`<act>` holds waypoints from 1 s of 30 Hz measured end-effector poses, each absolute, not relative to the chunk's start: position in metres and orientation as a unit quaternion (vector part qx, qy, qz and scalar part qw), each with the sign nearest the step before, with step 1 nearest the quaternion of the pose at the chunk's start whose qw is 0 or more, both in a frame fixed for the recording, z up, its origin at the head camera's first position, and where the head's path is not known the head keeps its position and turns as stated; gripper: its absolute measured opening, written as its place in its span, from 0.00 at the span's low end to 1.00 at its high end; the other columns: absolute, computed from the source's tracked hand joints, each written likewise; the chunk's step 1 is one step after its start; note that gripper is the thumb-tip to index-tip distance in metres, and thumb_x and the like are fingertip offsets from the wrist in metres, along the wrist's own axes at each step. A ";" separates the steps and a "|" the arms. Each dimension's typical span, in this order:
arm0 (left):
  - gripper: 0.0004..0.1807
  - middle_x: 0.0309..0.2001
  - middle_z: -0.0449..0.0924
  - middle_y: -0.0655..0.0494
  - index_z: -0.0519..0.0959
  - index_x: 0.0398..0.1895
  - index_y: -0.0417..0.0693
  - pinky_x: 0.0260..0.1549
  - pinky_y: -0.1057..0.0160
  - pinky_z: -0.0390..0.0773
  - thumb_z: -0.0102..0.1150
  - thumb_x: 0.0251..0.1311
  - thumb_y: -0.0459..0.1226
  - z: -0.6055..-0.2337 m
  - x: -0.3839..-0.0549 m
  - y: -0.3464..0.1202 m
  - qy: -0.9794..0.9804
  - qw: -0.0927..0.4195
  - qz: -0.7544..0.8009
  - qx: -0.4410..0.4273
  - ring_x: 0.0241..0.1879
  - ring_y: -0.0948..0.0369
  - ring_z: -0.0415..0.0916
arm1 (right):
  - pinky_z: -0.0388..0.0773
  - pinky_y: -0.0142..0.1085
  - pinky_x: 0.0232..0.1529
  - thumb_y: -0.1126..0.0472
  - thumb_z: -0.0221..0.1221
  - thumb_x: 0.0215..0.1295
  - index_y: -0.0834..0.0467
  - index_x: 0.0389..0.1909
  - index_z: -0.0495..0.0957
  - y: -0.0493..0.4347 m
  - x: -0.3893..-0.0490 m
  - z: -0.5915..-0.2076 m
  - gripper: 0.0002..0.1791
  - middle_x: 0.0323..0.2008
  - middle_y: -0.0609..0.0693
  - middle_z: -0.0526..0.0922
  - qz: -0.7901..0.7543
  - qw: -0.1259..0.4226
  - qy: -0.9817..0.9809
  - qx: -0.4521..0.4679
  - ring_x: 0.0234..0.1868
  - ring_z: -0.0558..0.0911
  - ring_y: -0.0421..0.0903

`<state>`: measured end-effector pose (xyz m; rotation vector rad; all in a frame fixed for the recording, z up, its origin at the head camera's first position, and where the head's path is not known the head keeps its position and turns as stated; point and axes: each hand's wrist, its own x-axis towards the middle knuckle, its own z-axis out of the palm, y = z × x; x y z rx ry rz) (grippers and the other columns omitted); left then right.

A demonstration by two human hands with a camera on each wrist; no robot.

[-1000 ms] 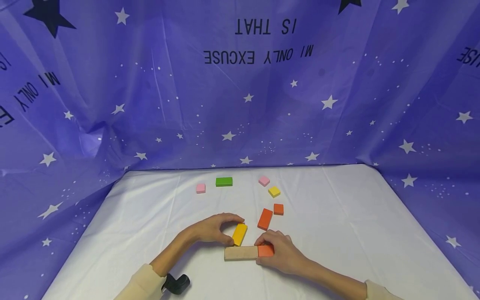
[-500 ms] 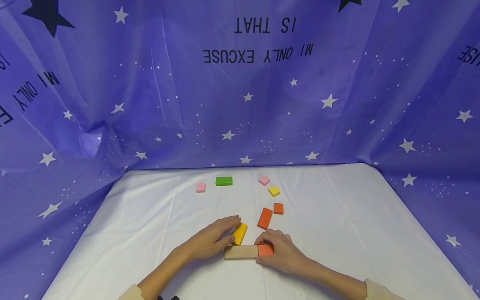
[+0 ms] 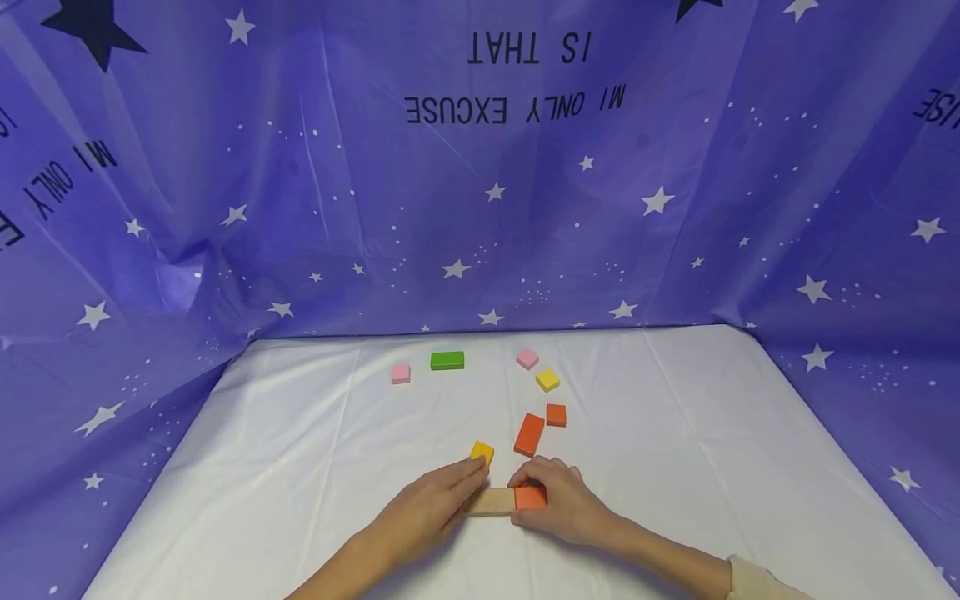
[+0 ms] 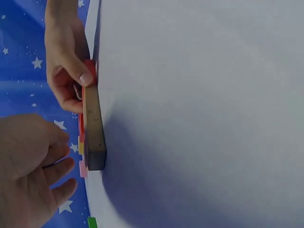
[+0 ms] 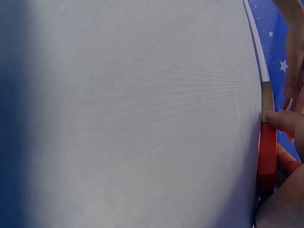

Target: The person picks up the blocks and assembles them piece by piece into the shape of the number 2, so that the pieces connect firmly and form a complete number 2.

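Observation:
In the head view a plain wooden block (image 3: pixel 492 502) lies crosswise on the white table, end to end with an orange-red block (image 3: pixel 531 497). My right hand (image 3: pixel 562 506) pinches the orange-red block, thumb on its near side close to the joint, fingers on its far side. Over the left end of the wooden block reaches my left hand (image 3: pixel 427 510), fingers extended, hiding that end. Its fingertips overlap a yellow block (image 3: pixel 483 452) lying behind, most of which is hidden. In the left wrist view the left palm (image 4: pixel 23 166) faces the wooden block (image 4: pixel 96 123), fingers loosely bent around nothing.
Behind the hands lie a long orange-red block (image 3: pixel 529 434), a small orange-red block (image 3: pixel 556 415) and a small yellow block (image 3: pixel 547 380). Farther back are two pink blocks, one at right (image 3: pixel 527 358), and a green block (image 3: pixel 447 361). A purple star-patterned cloth (image 3: pixel 480 208) rises behind the table.
My left hand has left its place around the yellow block and come nearer and rightward, over the wooden block, its fingers straightening. The right hand and the blocks have stayed put.

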<state>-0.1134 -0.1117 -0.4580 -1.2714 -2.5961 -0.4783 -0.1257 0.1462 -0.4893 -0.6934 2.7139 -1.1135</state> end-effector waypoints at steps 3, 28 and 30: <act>0.23 0.63 0.76 0.45 0.78 0.61 0.37 0.55 0.56 0.78 0.65 0.63 0.31 -0.462 -0.111 -0.110 -0.877 0.136 -0.143 -0.438 0.59 0.53 0.76 | 0.62 0.38 0.42 0.50 0.74 0.51 0.42 0.39 0.80 0.146 -0.126 -0.488 0.16 0.41 0.30 0.78 -0.368 0.065 0.899 -0.228 0.45 0.72 0.37; 0.22 0.64 0.73 0.46 0.77 0.62 0.37 0.56 0.58 0.78 0.63 0.64 0.33 -0.466 -0.101 -0.109 -0.907 0.096 -0.074 -0.403 0.63 0.52 0.73 | 0.62 0.39 0.41 0.50 0.75 0.51 0.42 0.39 0.79 0.143 -0.124 -0.482 0.16 0.40 0.32 0.78 -0.380 0.064 0.893 -0.232 0.45 0.72 0.39; 0.23 0.64 0.73 0.45 0.77 0.62 0.36 0.55 0.58 0.78 0.63 0.64 0.33 -0.466 -0.101 -0.109 -0.906 0.098 -0.069 -0.405 0.63 0.52 0.73 | 0.62 0.39 0.41 0.50 0.75 0.51 0.42 0.39 0.79 0.143 -0.124 -0.483 0.17 0.40 0.32 0.78 -0.381 0.062 0.892 -0.233 0.45 0.73 0.39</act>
